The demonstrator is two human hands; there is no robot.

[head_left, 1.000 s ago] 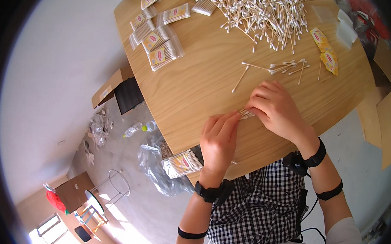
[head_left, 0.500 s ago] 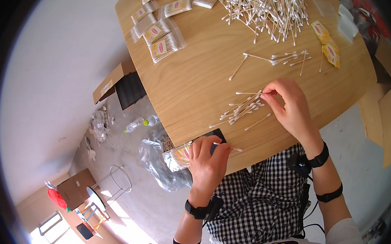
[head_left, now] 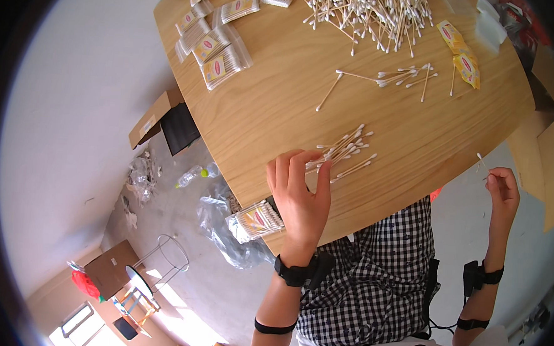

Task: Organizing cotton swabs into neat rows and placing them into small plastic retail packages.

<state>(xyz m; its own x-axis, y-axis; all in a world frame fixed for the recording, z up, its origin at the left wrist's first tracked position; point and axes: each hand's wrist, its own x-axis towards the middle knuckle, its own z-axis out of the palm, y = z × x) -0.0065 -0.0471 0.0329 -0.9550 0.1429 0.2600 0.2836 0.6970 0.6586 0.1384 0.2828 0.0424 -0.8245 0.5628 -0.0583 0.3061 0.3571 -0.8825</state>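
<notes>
My right hand [head_left: 503,190] is out past the table's right edge, above the floor. Its thumb and fingertips pinch a cotton swab [head_left: 481,158], with one white tip sticking up. Over the table, my left hand [head_left: 300,190] has thumb and forefinger apart at the left end of a small pile of cotton swabs [head_left: 348,147], partly covering it. Whether its fingertips touch the swabs I cannot tell. A clear pack of cotton swabs [head_left: 257,219] with a yellow label lies at the table's near left edge, beside my left wrist.
A large heap of cotton swabs [head_left: 376,15] covers the far part of the table [head_left: 261,122]. Several filled packs [head_left: 223,63] lie far left. Loose swabs [head_left: 404,74] and yellow wrappers [head_left: 463,56] sit to the right. Cardboard boxes [head_left: 535,155] stand beyond the right edge.
My right hand has left the small pile and swung right, past the table edge, pinching a swab. The left hand has moved up from the pack to the small pile.
</notes>
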